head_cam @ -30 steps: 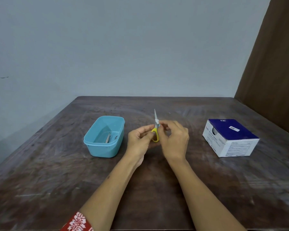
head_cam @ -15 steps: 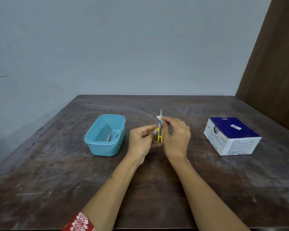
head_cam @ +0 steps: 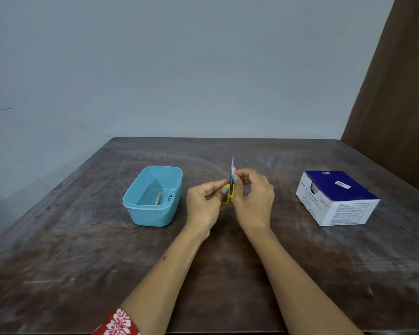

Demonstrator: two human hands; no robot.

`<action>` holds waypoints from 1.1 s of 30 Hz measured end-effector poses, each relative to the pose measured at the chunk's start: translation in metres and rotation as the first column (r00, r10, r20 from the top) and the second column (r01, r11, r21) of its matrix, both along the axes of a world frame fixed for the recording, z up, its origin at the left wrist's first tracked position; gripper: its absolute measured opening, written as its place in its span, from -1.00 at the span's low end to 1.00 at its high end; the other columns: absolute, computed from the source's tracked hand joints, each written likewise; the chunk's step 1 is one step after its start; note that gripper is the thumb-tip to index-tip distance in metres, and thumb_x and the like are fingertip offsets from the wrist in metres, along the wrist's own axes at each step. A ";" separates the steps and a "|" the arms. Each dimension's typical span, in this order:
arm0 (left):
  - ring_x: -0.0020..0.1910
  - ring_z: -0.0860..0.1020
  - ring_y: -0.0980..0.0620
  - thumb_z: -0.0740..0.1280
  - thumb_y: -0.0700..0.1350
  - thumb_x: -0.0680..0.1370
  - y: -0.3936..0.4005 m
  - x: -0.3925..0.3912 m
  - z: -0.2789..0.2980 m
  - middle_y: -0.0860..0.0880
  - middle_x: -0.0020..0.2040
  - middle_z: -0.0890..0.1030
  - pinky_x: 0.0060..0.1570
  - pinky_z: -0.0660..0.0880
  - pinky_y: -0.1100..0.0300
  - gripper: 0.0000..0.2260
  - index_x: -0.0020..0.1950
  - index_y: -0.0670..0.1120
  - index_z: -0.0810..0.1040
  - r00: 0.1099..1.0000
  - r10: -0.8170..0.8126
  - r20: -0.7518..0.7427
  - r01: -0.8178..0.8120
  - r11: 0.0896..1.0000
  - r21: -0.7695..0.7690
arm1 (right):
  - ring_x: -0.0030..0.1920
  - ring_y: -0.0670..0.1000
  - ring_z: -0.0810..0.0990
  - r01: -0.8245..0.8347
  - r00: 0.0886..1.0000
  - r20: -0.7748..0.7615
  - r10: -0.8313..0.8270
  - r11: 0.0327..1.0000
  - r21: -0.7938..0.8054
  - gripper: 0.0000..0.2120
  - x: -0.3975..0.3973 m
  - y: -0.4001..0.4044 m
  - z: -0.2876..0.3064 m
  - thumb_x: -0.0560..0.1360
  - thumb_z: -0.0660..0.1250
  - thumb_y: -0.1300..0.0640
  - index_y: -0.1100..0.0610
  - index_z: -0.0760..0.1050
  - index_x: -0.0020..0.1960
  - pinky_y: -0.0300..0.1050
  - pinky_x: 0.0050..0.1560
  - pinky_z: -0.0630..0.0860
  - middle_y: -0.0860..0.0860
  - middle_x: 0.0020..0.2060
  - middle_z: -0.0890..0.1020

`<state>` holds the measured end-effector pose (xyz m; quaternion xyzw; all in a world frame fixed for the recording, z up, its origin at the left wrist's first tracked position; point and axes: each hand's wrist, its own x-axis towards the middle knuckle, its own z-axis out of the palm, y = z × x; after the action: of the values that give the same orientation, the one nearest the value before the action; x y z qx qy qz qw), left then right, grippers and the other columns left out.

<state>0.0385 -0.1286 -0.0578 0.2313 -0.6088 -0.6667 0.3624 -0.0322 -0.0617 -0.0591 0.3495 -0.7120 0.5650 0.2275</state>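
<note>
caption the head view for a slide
Left hand holds yellow-handled scissors upright; right hand pinches a white pad on the blade.

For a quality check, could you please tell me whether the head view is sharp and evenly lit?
Head view: soft, even light, no harsh glare on the table; the scissors between the left hand and right hand look slightly blurred.

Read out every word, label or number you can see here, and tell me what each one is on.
"BD": top of the box.
"BD Alcohol Swabs": box's left side; smaller lines below it are blurred.
Sticker on the box top: too small to read.
Fine print on the box front: too small.
Dark mark in the tub: unreadable.
Scissors, pad: no text seen.
</note>
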 end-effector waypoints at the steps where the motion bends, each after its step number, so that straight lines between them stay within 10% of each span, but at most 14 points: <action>1: -0.10 0.66 0.03 0.35 -0.32 0.48 -0.001 0.000 0.000 -0.08 -0.06 0.68 -0.12 0.63 0.09 -0.80 0.08 -0.17 0.62 1.000 0.004 0.005 -0.004 1.000 -0.005 | -0.13 0.03 0.55 -0.008 1.000 -0.003 0.008 1.000 0.007 -0.92 0.001 -0.001 0.000 0.46 0.35 0.29 0.16 0.56 -0.07 0.02 -0.01 0.43 -0.01 -0.19 0.63; 7: -0.28 0.66 0.11 0.35 -0.34 0.48 0.006 0.000 0.002 -0.07 -0.18 0.68 -0.35 0.60 0.25 -0.80 0.09 -0.26 0.60 0.989 -0.137 0.061 0.136 0.990 0.027 | -0.16 0.04 0.55 0.058 0.996 0.071 -0.048 0.987 -0.147 -0.94 -0.004 0.000 0.005 0.49 0.33 0.27 0.17 0.57 -0.07 0.17 -0.07 0.51 -0.05 -0.20 0.60; 25: -0.11 0.66 -0.05 0.34 -0.34 0.49 0.001 0.000 0.001 -0.14 -0.06 0.68 -0.11 0.63 -0.04 -0.80 0.09 -0.22 0.61 1.000 0.001 0.009 -0.001 1.000 0.020 | -0.11 0.06 0.59 -0.058 0.998 0.028 0.059 0.998 -0.039 -0.78 -0.001 0.002 0.003 0.44 0.34 0.36 0.13 0.64 -0.01 0.14 -0.01 0.50 0.00 -0.15 0.68; 33: -0.29 0.65 0.18 0.32 -0.37 0.49 -0.001 0.000 0.001 0.06 -0.22 0.67 -0.39 0.53 0.34 -0.81 0.05 -0.19 0.63 0.990 0.119 -0.077 -0.113 0.990 0.083 | -0.16 0.05 0.53 0.136 0.960 -0.265 -0.093 0.980 0.148 -0.92 0.002 0.000 0.001 0.31 0.43 0.21 0.08 0.64 -0.20 -0.09 -0.06 0.26 -0.04 -0.28 0.66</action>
<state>0.0385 -0.1294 -0.0569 0.2528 -0.5525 -0.6767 0.4158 -0.0298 -0.0616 -0.0581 0.3955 -0.7399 0.4398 0.3205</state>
